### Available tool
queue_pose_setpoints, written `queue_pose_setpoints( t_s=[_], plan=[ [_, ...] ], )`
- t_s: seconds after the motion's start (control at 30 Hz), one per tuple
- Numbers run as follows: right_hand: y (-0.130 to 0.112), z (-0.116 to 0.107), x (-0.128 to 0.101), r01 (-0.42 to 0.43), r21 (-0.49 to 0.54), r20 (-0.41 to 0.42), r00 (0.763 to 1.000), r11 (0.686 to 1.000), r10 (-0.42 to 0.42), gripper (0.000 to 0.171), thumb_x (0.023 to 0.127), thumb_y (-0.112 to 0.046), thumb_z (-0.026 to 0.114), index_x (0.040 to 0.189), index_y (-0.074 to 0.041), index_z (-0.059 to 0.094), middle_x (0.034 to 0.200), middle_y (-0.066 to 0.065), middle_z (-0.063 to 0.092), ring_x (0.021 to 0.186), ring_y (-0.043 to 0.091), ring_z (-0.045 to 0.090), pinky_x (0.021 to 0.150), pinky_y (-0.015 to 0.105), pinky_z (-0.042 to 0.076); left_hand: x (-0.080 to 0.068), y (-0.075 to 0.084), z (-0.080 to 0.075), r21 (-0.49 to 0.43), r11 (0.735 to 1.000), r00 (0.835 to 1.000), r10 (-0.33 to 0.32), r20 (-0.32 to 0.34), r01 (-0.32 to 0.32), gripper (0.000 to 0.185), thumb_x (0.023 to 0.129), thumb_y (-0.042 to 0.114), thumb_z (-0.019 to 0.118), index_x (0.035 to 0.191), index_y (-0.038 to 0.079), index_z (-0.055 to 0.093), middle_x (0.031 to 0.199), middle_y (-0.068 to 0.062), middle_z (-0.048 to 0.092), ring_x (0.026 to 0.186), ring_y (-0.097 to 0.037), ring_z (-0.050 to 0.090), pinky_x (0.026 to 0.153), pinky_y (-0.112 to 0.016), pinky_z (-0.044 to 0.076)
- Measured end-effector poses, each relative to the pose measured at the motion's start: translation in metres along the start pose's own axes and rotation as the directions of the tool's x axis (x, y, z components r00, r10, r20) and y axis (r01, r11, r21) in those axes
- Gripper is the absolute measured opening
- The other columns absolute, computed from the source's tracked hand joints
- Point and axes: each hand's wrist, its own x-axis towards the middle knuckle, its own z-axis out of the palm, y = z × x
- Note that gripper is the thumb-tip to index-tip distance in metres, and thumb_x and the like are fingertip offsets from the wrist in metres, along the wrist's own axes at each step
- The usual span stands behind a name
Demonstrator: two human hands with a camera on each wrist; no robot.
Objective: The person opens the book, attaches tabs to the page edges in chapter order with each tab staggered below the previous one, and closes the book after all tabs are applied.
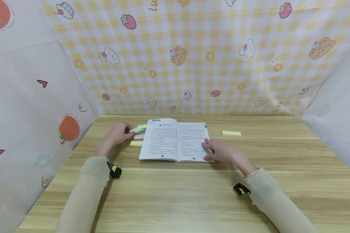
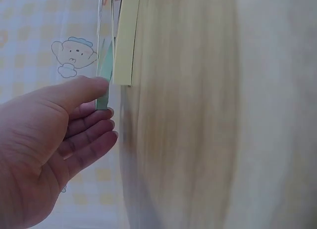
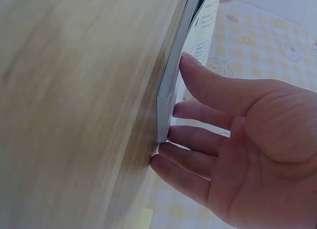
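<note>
An open book (image 1: 160, 144) with printed pages lies on the table. At its left edge my left hand (image 1: 118, 134) pinches the end of a green sticky note (image 1: 138, 130) between thumb and fingers; in the left wrist view the green strip (image 2: 103, 101) shows under the thumb. A pink sticky note (image 1: 138, 137) and yellow sticky notes (image 1: 136, 143) stick out below it from the same side. My right hand (image 1: 221, 151) rests at the book's lower right, thumb on the page. Seen from the right wrist, its fairly straight fingers (image 3: 190, 160) lie along the book's edge.
A separate yellow sticky note pad (image 1: 231, 133) lies on the wooden table (image 1: 175, 197) to the right of the book. Behind the table hangs a yellow checked cloth (image 1: 204, 74), with a pale sheet (image 1: 23, 106) on the left.
</note>
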Motion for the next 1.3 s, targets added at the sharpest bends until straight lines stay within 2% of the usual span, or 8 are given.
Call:
queue_pose_setpoints(
  t_s=[0.43, 0.73, 0.93, 1.3],
  plan=[
    [0.001, 0.001, 0.0, 0.006, 0.0, -0.005, 1.0, 1.0, -0.006, 0.065, 0.096, -0.026, 0.07, 0.148, 0.004, 0.044, 0.156, 0.028, 0.031, 0.142, 0.046, 0.032, 0.114, 0.056, 0.031, -0.008, -0.01, -0.006, -0.082, 0.997, 0.999, 0.008, -0.044, -0.012, 0.025, 0.098, 0.012, 0.064, 0.108, -0.01, 0.065, 0.097, -0.018, 0.066, 0.09, -0.03, 0.062, 0.083, -0.046, 0.053],
    [0.001, 0.001, 0.0, 0.0, 0.004, -0.007, 1.0, 1.0, 0.0, 0.064, 0.096, -0.026, 0.07, 0.148, 0.003, 0.045, 0.156, 0.027, 0.032, 0.142, 0.046, 0.033, 0.113, 0.055, 0.033, -0.013, -0.01, -0.014, -0.125, 0.992, 0.993, -0.007, -0.115, -0.008, 0.022, 0.099, 0.012, 0.064, 0.105, -0.009, 0.065, 0.094, -0.018, 0.066, 0.088, -0.03, 0.061, 0.079, -0.042, 0.051],
    [0.001, 0.001, 0.0, 0.0, 0.001, -0.007, 1.0, 1.0, 0.0, 0.064, 0.096, -0.026, 0.07, 0.148, 0.003, 0.045, 0.156, 0.028, 0.032, 0.142, 0.046, 0.033, 0.113, 0.055, 0.032, -0.016, -0.01, -0.017, -0.113, 0.993, 0.984, 0.012, -0.18, -0.032, 0.023, 0.098, 0.01, 0.064, 0.105, -0.011, 0.066, 0.094, -0.021, 0.067, 0.087, -0.032, 0.063, 0.077, -0.041, 0.052],
    [0.0, 0.001, 0.002, 0.002, 0.002, -0.011, 1.0, 1.0, -0.002, 0.064, 0.096, -0.026, 0.071, 0.147, 0.004, 0.046, 0.156, 0.029, 0.032, 0.142, 0.046, 0.034, 0.113, 0.055, 0.034, -0.021, -0.004, -0.024, -0.107, 0.994, 0.959, -0.003, -0.282, -0.028, 0.024, 0.098, 0.012, 0.064, 0.104, -0.011, 0.065, 0.091, -0.02, 0.066, 0.082, -0.029, 0.062, 0.073, -0.04, 0.05]
  ],
)
